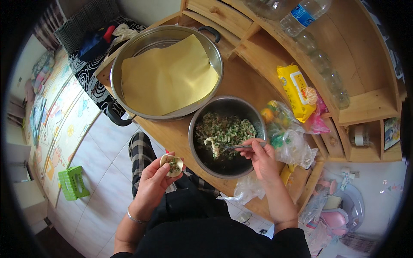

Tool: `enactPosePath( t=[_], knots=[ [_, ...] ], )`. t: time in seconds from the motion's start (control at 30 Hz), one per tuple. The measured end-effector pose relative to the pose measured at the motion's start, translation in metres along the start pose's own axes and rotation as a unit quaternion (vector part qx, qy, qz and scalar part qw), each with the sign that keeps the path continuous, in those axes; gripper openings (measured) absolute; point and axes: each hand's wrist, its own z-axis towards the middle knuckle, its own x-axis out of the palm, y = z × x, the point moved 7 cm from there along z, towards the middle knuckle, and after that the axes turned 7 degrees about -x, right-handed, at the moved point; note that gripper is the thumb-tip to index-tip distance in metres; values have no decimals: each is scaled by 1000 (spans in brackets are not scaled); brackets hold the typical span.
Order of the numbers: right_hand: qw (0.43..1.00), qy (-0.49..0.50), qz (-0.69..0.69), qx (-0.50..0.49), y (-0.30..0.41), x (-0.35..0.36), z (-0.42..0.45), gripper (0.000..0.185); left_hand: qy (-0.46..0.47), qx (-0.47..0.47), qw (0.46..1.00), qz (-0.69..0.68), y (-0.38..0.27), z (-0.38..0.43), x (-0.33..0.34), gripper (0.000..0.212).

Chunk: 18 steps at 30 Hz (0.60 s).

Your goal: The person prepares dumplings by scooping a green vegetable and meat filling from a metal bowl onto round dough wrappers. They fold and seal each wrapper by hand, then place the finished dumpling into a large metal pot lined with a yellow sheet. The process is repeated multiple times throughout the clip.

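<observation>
In my left hand (155,179) lies a round dumpling wrapper (163,160), pinched at its edge by the thumb and cupped by the fingers. Some green and pinkish filling sits in its middle. My right hand (263,158) grips the handle of a metal utensil (240,147), whose head reaches over a steel bowl (192,142). Pale filling clings around that head and hides its shape. Chopped filling (227,129) with green bits fills part of the bowl, mostly on the far side.
Beyond the bowl stands a wide two-handled steel pot (113,77) with a yellow sheet (167,77) inside. Right of the bowl are a plastic bag of orange fruit (274,114), a yellow wipes pack (295,92) and wooden shelving (364,109). A green stool (73,183) stands on the floor.
</observation>
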Motion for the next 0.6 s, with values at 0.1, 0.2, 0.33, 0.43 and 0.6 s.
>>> enactPosePath(
  t=[0.1, 0.2, 0.33, 0.43, 0.6],
  knots=[
    [1000, -18, -8, -13, 8, -11, -5, 27, 0, 0, 1000, 3, 0, 0, 1, 37],
    [997, -18, -61, -32, 21, -21, -12, 25, 1, -1, 1000, 3, 1, 1, -1, 37],
    [863, 121, -463, -164, 62, 6, -21, 12, -6, -4, 1000, 1, 1, 1, -1, 36],
    [799, 134, -527, -258, 76, 24, -26, 11, -8, -1, 1000, 2, 0, 0, -2, 36],
    [813, 26, -494, -307, 89, 20, -20, 11, -3, 4, 1000, 1, -1, 0, -1, 36]
  ],
)
